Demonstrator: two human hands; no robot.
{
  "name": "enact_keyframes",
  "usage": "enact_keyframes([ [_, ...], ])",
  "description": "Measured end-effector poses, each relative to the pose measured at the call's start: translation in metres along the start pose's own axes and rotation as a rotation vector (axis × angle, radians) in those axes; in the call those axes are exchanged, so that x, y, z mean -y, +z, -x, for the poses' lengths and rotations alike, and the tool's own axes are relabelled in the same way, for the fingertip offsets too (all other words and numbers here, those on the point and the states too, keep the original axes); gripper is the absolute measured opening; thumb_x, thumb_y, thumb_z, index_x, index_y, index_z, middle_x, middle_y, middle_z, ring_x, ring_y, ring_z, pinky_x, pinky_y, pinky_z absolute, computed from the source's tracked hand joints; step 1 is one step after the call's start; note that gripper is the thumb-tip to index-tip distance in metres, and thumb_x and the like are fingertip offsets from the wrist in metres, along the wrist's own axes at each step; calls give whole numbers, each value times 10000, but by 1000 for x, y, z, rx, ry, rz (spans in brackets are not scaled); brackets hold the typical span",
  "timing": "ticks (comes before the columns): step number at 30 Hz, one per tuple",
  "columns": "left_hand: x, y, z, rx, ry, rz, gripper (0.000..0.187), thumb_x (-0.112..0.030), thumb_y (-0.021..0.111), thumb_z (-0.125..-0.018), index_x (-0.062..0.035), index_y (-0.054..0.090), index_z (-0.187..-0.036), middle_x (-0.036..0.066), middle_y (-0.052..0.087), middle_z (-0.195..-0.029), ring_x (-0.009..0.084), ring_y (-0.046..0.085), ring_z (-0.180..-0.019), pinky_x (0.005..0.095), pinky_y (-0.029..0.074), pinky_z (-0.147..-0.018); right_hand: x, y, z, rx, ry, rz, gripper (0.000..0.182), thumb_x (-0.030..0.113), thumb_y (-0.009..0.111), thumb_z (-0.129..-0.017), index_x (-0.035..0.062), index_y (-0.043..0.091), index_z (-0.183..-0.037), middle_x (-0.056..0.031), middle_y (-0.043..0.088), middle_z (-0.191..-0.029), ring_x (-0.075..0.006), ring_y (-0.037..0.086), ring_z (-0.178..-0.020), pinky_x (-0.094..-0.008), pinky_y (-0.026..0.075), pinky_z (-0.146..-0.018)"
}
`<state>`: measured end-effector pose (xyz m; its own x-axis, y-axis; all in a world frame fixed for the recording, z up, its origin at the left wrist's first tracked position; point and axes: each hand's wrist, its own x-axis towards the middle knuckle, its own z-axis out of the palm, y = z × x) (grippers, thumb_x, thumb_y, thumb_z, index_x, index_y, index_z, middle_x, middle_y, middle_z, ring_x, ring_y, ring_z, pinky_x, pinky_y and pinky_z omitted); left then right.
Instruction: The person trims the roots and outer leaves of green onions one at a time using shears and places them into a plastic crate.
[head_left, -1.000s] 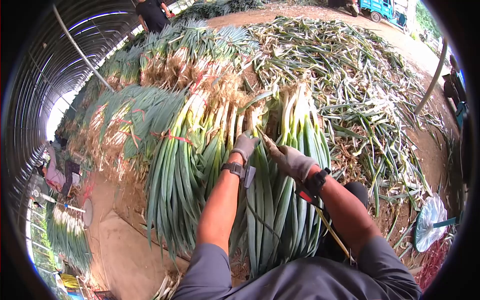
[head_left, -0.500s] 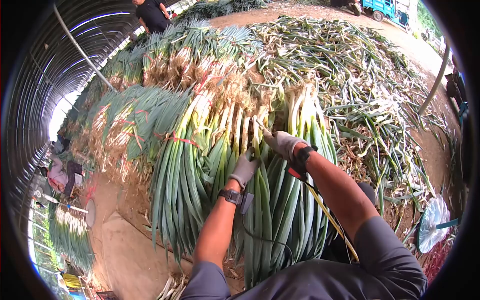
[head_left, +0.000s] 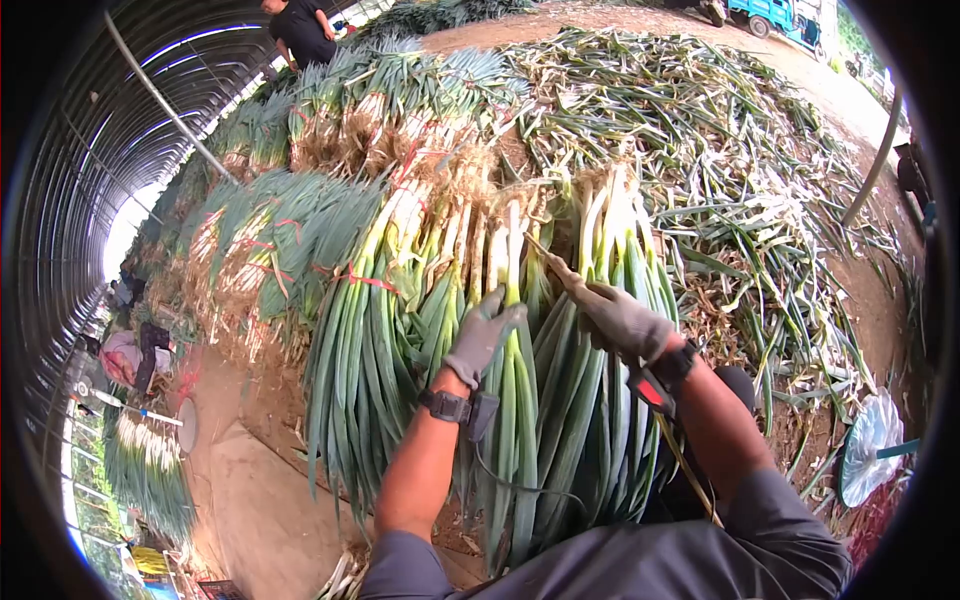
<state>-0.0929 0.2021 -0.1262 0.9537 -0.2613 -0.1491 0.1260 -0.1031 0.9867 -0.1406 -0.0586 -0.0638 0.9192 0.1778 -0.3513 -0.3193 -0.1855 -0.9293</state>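
In the head view my left hand [head_left: 485,338], in a grey glove, is closed around a green onion [head_left: 513,262] just below its white shank. That onion's roots point away from me and its green leaves hang toward my lap. My right hand [head_left: 622,318], gloved too, pinches a thin tan strip [head_left: 556,263] that looks like a dry outer leaf, its far end beside the onion's white part. Under and around both hands lie long green onions [head_left: 570,400], with a thick group [head_left: 610,225] to the right. A red-tied bundle [head_left: 352,300] lies to the left.
More tied onion bundles [head_left: 260,235] fill the left and back. A large heap of stripped leaves [head_left: 720,170] covers the right side. A person [head_left: 303,32] in black stands at the far left, and a blue cart [head_left: 765,14] is parked at the back right.
My right hand has moved right and toward me, away from the left hand, with the tan strip now stretched out in its fingers. My left hand stays on the onion.
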Motion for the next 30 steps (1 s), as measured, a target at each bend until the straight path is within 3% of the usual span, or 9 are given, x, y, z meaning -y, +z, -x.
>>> enact_keyframes([
  [3, -21, 7, -39, 75, 106, -11, 758, -216, 759, -933, 82, 369, -1511, 148, 641, -1322, 177, 628, -1199, 284, 476, -1081, -23, -32, 8, -1, -11, -115, 650, 676, 493, -993, 35, 599, -992, -13, 515, -680, -108, 451, -503, -283, 383, -463],
  [4, -40, 19, -46, 69, 133, -33, 755, -245, 751, -940, 86, 376, -1506, 144, 644, -1318, 173, 622, -1205, 286, 465, -1093, -10, -38, 18, -8, 2, -180, 490, 540, 447, -1061, 84, 628, -1075, 4, 526, -605, -102, 474, -472, -276, 360, -437],
  [6, -107, 65, -42, 68, 199, 88, 678, -298, 722, -960, 52, 456, -1476, 122, 670, -1273, 157, 631, -1163, 278, 482, -1045, -5, -60, 20, -76, 56, -65, 468, 524, 436, -1067, 92, 614, -1090, 8, 528, -624, -94, 471, -470, -269, 347, -435],
  [9, -146, 114, -83, 190, 341, 121, 565, -288, 680, -975, 5, 536, -1437, 101, 697, -1212, 154, 656, -1051, 280, 508, -957, -22, -84, 13, -158, -164, -492, 374, 516, 534, -1032, 151, 606, -1070, 24, 564, -701, -94, 487, -469, -256, 341, -414],
  [14, -117, 172, -118, -122, 206, -274, 573, -239, 621, -973, -65, 477, -1500, 172, 728, -1066, 209, 697, -917, 358, 570, -779, -24, -117, 14, -404, -234, -675, 378, 515, 579, -1007, 148, 622, -926, 17, 558, -658, -110, 500, -477, -268, 348, -421],
  [16, -103, 160, -95, -21, -3, -505, 556, -265, 599, -961, -102, 504, -1484, 249, 719, -1126, 327, 720, -992, 415, 585, -852, -16, -109, 21, -413, -78, -531, 414, 528, 565, -1008, 134, 616, -895, 8, 552, -657, -115, 489, -474, -268, 349, -421],
  [19, -25, 100, -93, -390, 407, -572, 308, -234, 577, -965, -130, 728, -1213, 154, 731, -1167, 343, 703, -1068, 382, 554, -921, 2, -71, 24, -137, 7, -149, 465, 547, 517, -1030, 96, 632, -1047, 14, 530, -635, -95, 493, -497, -258, 338, -431],
  [22, 18, 13, -70, -460, -93, -840, 323, -345, 569, -956, -134, 747, -1124, 189, 721, -1137, 408, 683, -1039, 451, 548, -906, 11, -23, 19, 98, 72, 84, 566, 568, 461, -1045, 25, 612, -1096, 6, 523, -648, -95, 510, -533, -279, 368, -443],
  [30, 51, 4, -61, -200, -314, -1060, 453, -361, 644, -898, -187, 675, -1315, 165, 700, -1241, 364, 671, -1133, 455, 527, -985, -58, 15, -19, 210, 45, 35, 521, 524, 491, -1055, 15, 593, -1011, 1, 486, -632, -103, 427, -482, -292, 324, -430],
])
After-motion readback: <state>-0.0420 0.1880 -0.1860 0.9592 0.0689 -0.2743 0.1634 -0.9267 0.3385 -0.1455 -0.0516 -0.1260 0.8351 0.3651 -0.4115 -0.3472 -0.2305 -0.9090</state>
